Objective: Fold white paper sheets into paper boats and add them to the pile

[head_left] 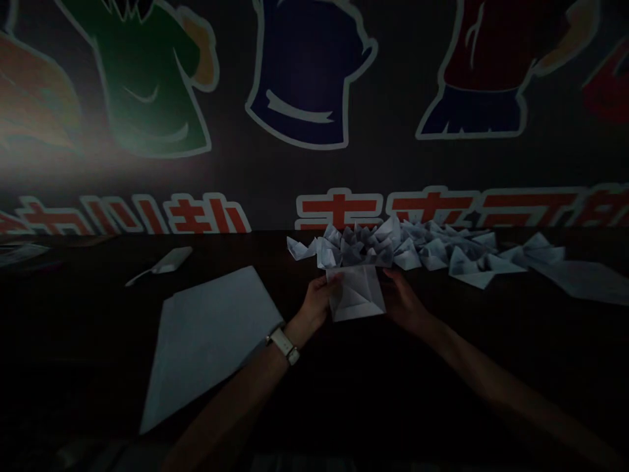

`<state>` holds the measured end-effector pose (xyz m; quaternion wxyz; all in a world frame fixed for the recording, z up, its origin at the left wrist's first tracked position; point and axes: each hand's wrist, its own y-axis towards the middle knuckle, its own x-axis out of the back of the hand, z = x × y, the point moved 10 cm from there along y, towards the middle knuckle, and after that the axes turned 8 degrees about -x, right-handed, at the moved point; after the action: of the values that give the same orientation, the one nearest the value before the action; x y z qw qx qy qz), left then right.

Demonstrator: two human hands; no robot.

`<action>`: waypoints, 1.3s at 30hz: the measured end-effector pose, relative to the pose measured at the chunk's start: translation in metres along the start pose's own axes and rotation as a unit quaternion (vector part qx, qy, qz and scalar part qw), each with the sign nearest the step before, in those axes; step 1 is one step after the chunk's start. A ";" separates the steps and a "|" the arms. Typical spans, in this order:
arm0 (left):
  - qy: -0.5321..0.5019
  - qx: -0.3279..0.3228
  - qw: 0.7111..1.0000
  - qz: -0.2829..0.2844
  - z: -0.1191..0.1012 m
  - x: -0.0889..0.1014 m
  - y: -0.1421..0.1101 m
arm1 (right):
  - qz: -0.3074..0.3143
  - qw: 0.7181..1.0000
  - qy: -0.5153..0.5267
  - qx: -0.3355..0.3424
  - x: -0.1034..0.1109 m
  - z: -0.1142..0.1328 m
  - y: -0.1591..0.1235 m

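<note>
A square piece of folded paper (358,295), with crease lines across its face, is held up above the dark table. My left hand (317,305) grips its left edge, thumb over the front; a white-strapped watch is on that wrist. At the opposite edge is my right hand (405,305), its fingers curled against the paper's side and partly lost in shadow. Just beyond the hands lies a pile of folded paper boats (388,242), white and pointed, crowded together.
To the left lies a stack of white paper sheets (213,334). Behind it is a small white object (171,260) with a cord-like end. A flat sheet (587,280) rests at the far right. A wall (230,170) with painted figures and lettering stands behind the table.
</note>
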<state>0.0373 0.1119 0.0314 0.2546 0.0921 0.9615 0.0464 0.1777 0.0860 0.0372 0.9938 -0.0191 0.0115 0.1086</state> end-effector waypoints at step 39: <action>0.012 0.011 0.995 -0.095 -0.004 0.041 0.019 | 0.096 0.982 -0.020 -0.162 -0.030 -0.041 -0.006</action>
<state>0.0036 0.1384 0.0179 0.2449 0.0020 0.9695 0.0129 0.1490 0.0719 -0.0032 0.9626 -0.1764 -0.0241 0.2041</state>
